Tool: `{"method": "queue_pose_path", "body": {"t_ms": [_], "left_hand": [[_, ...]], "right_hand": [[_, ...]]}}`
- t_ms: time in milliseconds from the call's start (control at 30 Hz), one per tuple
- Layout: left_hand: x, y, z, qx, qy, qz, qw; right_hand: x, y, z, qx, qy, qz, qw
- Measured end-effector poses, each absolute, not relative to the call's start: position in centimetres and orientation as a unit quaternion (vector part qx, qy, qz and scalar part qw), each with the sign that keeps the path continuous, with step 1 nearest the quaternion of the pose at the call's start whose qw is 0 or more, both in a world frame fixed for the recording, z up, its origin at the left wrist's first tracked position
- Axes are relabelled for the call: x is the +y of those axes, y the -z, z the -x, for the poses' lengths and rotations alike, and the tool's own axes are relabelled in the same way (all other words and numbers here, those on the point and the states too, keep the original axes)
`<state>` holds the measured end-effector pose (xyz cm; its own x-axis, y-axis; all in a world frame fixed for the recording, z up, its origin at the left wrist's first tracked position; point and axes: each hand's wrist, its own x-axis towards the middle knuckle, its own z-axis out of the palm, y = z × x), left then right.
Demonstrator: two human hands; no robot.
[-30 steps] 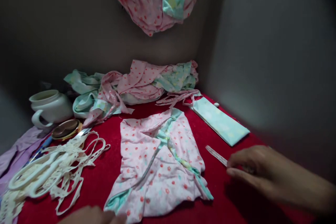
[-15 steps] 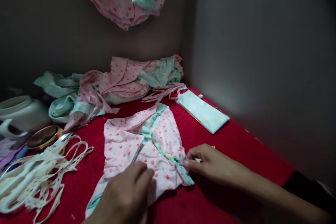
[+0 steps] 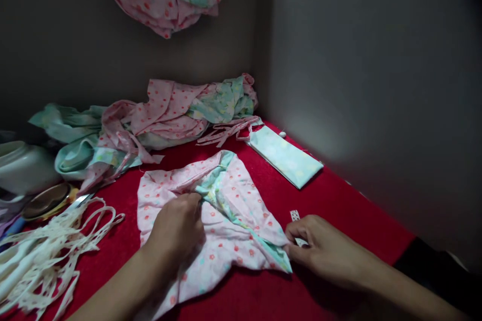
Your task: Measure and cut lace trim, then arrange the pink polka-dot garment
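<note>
The left hand (image 3: 178, 223) is resting on the spotted pink cloth (image 3: 237, 233) at center, fingers curling; its grip cannot be determined. The right hand (image 3: 318, 246) is pinching the cloth's edge at 4 o'clock, nearly closed, beside a lace strip (image 3: 294, 215). Lace trim (image 3: 56, 256) is lying at 8 o'clock. At 10 o'clock, an open white pot (image 3: 28, 168) is standing, contents indiscernible. Piled fabric (image 3: 169, 110) is lying at 11 o'clock.

White pot (image 3: 28, 168), grey wall (image 3: 357, 75)

Pink/teal cloth (image 3: 241, 200), rumpled, on red surf. (image 3: 357, 215)
</note>
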<state>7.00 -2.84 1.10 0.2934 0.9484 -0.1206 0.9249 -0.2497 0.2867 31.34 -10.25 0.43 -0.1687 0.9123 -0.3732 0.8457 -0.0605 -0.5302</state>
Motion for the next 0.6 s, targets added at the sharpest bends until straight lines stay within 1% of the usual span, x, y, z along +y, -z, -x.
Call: {"method": "queue_pose_path", "body": {"t_ms": [133,200,267,333,400,500,600], "left_hand": [[-3.9,-1.1,-7.0,0.564,-0.026,-0.823,0.065],[-4.8,-1.3,-6.9,0.531,-0.071,-0.844,0.002],[-6.0,-1.3,-6.8,0.461,-0.153,-0.873,-0.048],[-7.4,-0.9,-6.8,0.379,-0.196,-0.904,-0.035],[-8.7,-0.3,-7.0,0.316,-0.169,-0.933,0.007],[-9.6,0.6,-7.5,0.262,-0.125,-0.957,0.012],[-9.9,1.4,-7.7,0.240,-0.149,-0.959,-0.004]], "right_hand": [[-10.7,-1.3,-32.7,-0.689,-0.294,0.662,0.006],[-10.2,-2.3,-33.0,-0.702,-0.291,0.649,0.026],[-9.3,-3.5,-32.8,-0.713,-0.293,0.632,0.080],[-7.9,-4.5,-32.0,-0.730,-0.277,0.610,0.135],[-6.0,-4.7,-30.6,-0.763,-0.236,0.581,0.155],[-2.6,-3.4,-28.0,-0.804,-0.155,0.563,0.112],[0.3,-1.0,-26.2,-0.793,-0.115,0.591,0.099]]}}
